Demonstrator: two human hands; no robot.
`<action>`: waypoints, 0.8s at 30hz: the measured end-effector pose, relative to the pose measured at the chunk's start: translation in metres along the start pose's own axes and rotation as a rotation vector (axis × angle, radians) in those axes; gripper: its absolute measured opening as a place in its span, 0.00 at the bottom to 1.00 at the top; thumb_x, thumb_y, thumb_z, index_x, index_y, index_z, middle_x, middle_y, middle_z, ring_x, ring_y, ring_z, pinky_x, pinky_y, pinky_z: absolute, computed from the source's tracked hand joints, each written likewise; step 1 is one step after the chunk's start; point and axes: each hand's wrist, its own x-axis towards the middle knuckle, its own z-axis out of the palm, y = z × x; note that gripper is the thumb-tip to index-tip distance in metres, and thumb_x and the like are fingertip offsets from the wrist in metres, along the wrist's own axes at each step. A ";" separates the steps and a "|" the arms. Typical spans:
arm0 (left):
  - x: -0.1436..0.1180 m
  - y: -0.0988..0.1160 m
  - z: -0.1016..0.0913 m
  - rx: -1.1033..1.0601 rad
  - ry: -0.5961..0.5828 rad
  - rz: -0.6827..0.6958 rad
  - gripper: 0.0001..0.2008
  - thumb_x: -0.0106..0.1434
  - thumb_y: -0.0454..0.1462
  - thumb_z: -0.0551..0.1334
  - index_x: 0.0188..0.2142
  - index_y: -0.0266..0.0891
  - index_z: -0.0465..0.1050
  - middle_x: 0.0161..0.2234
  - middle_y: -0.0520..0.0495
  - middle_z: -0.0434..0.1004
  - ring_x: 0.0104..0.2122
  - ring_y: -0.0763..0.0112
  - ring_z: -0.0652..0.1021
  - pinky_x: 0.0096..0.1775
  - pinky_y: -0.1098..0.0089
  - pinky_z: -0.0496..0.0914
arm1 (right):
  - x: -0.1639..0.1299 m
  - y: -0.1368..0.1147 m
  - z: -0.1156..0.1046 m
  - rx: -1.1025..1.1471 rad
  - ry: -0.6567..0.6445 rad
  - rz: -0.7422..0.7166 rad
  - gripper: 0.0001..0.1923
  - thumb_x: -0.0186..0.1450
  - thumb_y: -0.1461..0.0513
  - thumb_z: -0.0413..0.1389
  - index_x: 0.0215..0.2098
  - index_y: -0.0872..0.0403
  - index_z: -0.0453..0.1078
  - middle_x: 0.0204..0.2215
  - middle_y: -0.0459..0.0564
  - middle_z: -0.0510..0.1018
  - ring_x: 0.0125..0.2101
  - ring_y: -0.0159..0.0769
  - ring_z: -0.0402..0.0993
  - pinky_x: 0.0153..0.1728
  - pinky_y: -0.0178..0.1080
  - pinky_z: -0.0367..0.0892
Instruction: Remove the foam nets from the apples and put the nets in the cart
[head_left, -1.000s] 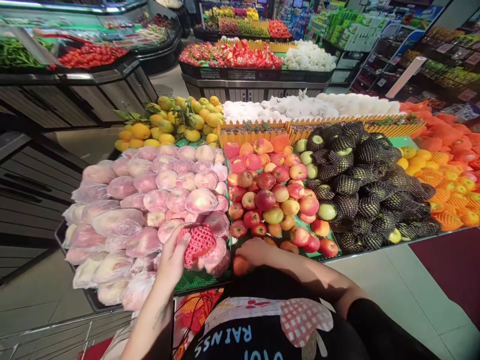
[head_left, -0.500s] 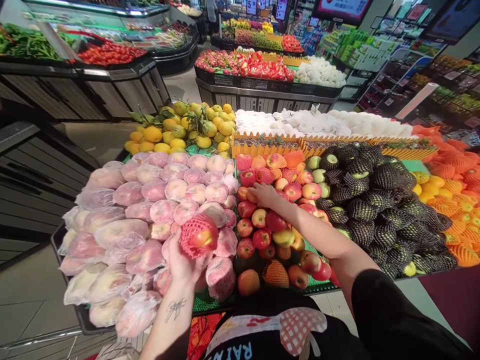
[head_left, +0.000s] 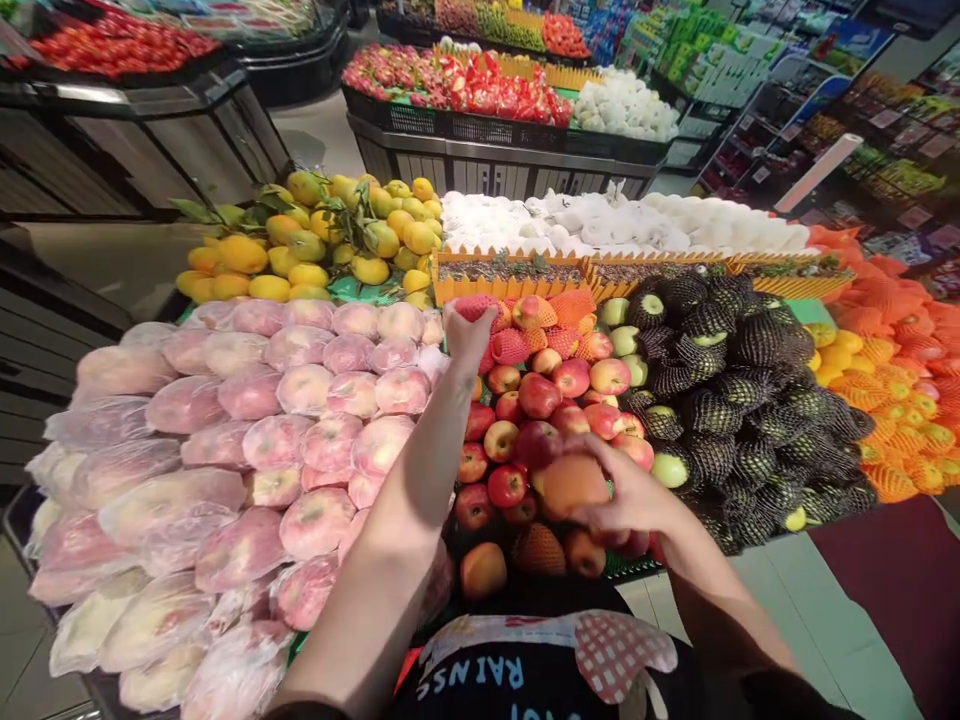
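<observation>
At the back of the loose apples, my left hand point(head_left: 469, 338) is closed around an apple in a pink foam net point(head_left: 475, 306), beside other netted apples point(head_left: 510, 346). My right hand point(head_left: 626, 482) is nearer my body, its fingers curved round an orange-yellow apple point(head_left: 574, 487), which is slightly blurred. A dark red apple point(head_left: 537, 443) is just beyond that hand's fingers; whether they touch it I cannot tell. Loose red apples point(head_left: 507, 486) lie below and around both hands.
Plastic-wrapped pink apples point(head_left: 319, 525) fill the left side. Black-netted fruit point(head_left: 724, 425) is piled at the right. Behind stand leafy yellow-green citrus point(head_left: 307, 240), white-wrapped fruit point(head_left: 547, 225) and a low orange picket fence point(head_left: 517, 272).
My left hand has carried the netted apple forward to the back of the pile. My right hand has come back towards me and now grips an orange-yellow apple. The view has tilted down.
</observation>
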 end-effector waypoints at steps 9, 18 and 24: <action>0.006 -0.004 0.008 0.352 -0.271 0.125 0.44 0.58 0.42 0.69 0.66 0.25 0.50 0.70 0.24 0.47 0.69 0.44 0.51 0.67 0.50 0.46 | -0.115 0.055 0.068 -0.067 -0.013 0.430 0.31 0.52 0.49 0.66 0.50 0.49 0.66 0.44 0.52 0.79 0.41 0.50 0.77 0.42 0.48 0.72; -0.062 -0.003 -0.039 0.509 -0.502 0.384 0.40 0.63 0.44 0.64 0.67 0.26 0.51 0.71 0.26 0.42 0.69 0.42 0.50 0.66 0.47 0.48 | -0.112 0.055 0.081 -0.362 0.051 0.453 0.36 0.51 0.45 0.65 0.53 0.49 0.66 0.43 0.56 0.80 0.40 0.54 0.77 0.36 0.47 0.68; -0.214 -0.010 -0.048 0.591 -1.083 0.945 0.13 0.69 0.40 0.53 0.45 0.38 0.73 0.48 0.38 0.76 0.50 0.55 0.74 0.54 0.54 0.67 | -0.105 0.049 0.063 -0.283 0.292 0.492 0.32 0.51 0.43 0.64 0.48 0.48 0.64 0.36 0.50 0.80 0.32 0.48 0.77 0.33 0.44 0.67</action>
